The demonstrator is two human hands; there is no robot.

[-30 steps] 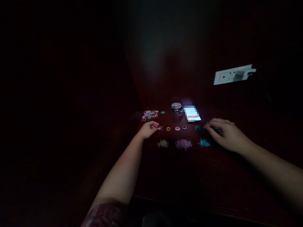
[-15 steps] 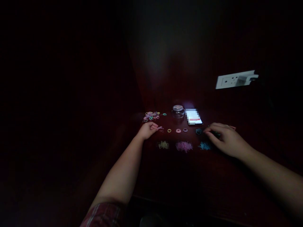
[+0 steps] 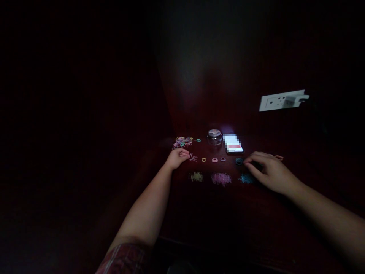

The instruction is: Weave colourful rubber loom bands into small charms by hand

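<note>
My left hand (image 3: pixel 179 158) is closed in a pinch on some small pale pink rubber bands (image 3: pixel 193 157), whose loose ends spread out on the dark red table. My right hand (image 3: pixel 266 169) has its thumb and fingertips drawn close together beside the dark teal hair ties (image 3: pixel 238 161). Whatever may be between those fingertips is too small and dim to make out. Between the hands lie a yellow hair tie (image 3: pixel 203 160), pink hair ties (image 3: pixel 215 160) and a purple hair tie (image 3: pixel 222 159). An orange-pink hair tie (image 3: pixel 278 157) shows behind my right hand.
Nearer me are piles of yellow rubber bands (image 3: pixel 196 176), pink-purple rubber bands (image 3: pixel 221 179) and blue rubber bands (image 3: pixel 246 178). A mixed heap (image 3: pixel 182 142) lies far left. Behind stand a lidded clear jar (image 3: pixel 215 137) and a lit phone (image 3: pixel 233 144). A wall socket (image 3: pixel 282 100) holds a plug.
My right hand has shifted slightly left, its fingertips nearer the dark teal hair ties. The green bit seen under it earlier no longer shows. My left hand keeps its pinch, almost still.
</note>
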